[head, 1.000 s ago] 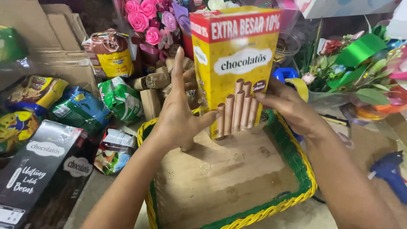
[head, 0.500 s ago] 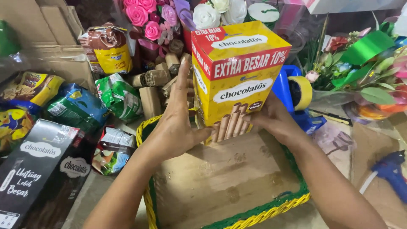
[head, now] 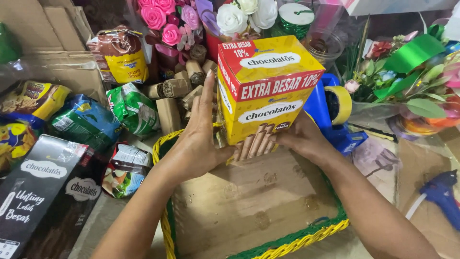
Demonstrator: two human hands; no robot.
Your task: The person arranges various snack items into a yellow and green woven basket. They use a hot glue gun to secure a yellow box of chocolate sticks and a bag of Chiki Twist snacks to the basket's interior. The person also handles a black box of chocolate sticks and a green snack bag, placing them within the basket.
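Yellow wafer-roll box [head: 266,88] — red band, tilted — between 2 hands [head: 196,141].

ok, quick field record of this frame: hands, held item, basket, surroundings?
left hand: flat against the left side of the box
right hand: on the box's lower right side
held item: yellow and red wafer roll box, upright, above the basket
basket: yellow and green woven rim, cardboard base
left of basket: snack packets
right of basket: blue tape dispenser, blue glue gun

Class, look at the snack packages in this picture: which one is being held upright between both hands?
The yellow and red wafer-stick box, clasped between the left hand and right hand above the basket. The other packs lie untouched to the left.
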